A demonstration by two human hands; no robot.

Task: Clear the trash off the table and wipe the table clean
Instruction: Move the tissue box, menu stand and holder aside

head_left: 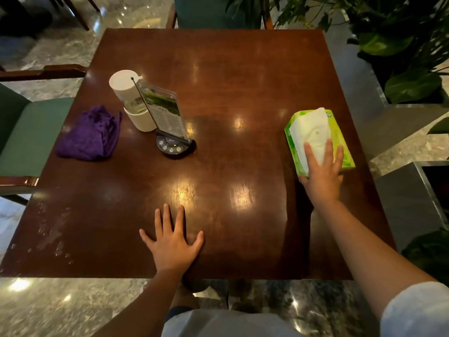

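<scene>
The dark wooden table (243, 76) fills the view, with wet smears and droplets (52, 233) at about eight o'clock, probably what the wiping is meant for. The purple cloth (88, 135) lies crumpled at ten o'clock, untouched and well apart from both hands, parked near the edge. At three o'clock sits the green tissue pack (320, 139), a white tissue (309, 132) standing out of its top; the right hand (322, 177) rests on it, fingers straight over the tissue, seemingly steadying or shifting the pack. The left hand (173, 242) lies flat at six o'clock, fingers spread, likely bracing. Toward eleven o'clock stand a white cylinder (132, 103) and a menu stand (170, 122).
</scene>
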